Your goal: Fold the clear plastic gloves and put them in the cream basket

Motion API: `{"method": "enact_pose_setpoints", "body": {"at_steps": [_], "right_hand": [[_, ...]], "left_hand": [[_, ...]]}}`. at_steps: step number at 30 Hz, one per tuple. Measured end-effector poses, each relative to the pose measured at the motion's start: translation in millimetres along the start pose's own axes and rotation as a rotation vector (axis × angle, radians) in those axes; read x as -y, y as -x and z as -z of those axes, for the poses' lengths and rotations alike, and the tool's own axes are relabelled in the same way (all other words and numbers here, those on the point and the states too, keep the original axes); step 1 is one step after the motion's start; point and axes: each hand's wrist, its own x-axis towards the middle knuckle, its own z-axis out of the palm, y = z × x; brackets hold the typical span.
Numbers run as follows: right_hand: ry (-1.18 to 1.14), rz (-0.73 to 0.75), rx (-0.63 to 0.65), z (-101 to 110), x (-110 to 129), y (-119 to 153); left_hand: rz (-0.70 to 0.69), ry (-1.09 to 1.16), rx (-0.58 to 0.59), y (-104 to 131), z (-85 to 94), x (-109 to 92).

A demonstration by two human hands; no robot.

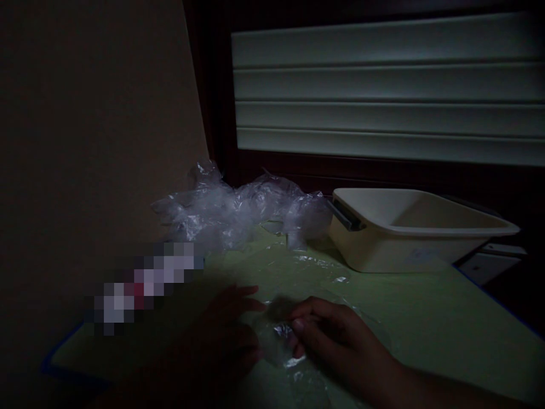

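In the dim light, a thin clear plastic bag (276, 346) lies on the green table mat (426, 329) in front of me. The thumb and fingertips of my right hand (336, 329) pinch it near its middle. My left hand (234, 324), dark and in shadow, is at the bag's left side with its fingers stretched apart; whether they touch the plastic I cannot tell. More clear film (313, 261) lies flat beyond my hands, with shiny creases.
A heap of crumpled clear plastic bags (238, 210) sits at the back. A cream plastic bin (361, 250) with a dark handle stands at the back right. A pixelated object (149, 284) is at the left. White slatted panels (383, 85) rise behind.
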Motion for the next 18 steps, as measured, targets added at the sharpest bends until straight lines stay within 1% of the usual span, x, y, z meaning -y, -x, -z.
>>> {"method": "enact_pose_setpoints", "body": {"at_steps": [1, 3, 4, 6, 7, 9, 11, 13, 16, 18], "right_hand": [[0.03, 0.01, -0.029, 0.2, 1.5, 0.0], [0.146, 0.067, -0.128, 1.6, 5.8, 0.6], [0.23, 0.126, -0.182, 3.0, 8.3, 1.3], [0.415, 0.317, -0.238, 6.7, 13.2, 3.8], [0.506, 0.42, -0.222, 8.6, 15.4, 5.4], [0.666, 0.587, -0.115, 11.7, 18.4, 8.7], [0.791, 0.668, 0.032, 12.7, 19.2, 10.8], [0.865, 0.707, 0.129, 11.5, 18.1, 10.8], [0.901, 0.692, 0.19, 8.0, 15.4, 8.0], [0.92, 0.627, 0.218, 6.2, 14.5, 5.9]], "left_hand": [[0.013, 0.012, 0.008, -0.3, 1.3, -1.2], [0.051, 0.039, 0.002, -0.9, 3.5, -4.1], [0.073, 0.049, -0.007, -1.3, 4.3, -5.6], [0.092, 0.056, -0.008, -1.9, 5.1, -8.0], [0.089, 0.052, -0.004, -2.1, 5.1, -8.7], [0.087, 0.029, 0.001, -2.3, 3.9, -9.1], [0.071, -0.009, -0.023, -2.2, 1.6, -8.7], [0.059, -0.06, -0.089, -2.3, -0.7, -9.1], [0.041, -0.144, -0.226, -2.6, -2.0, -12.0], [0.011, -0.217, -0.214, -2.3, -2.2, -14.1]]}}
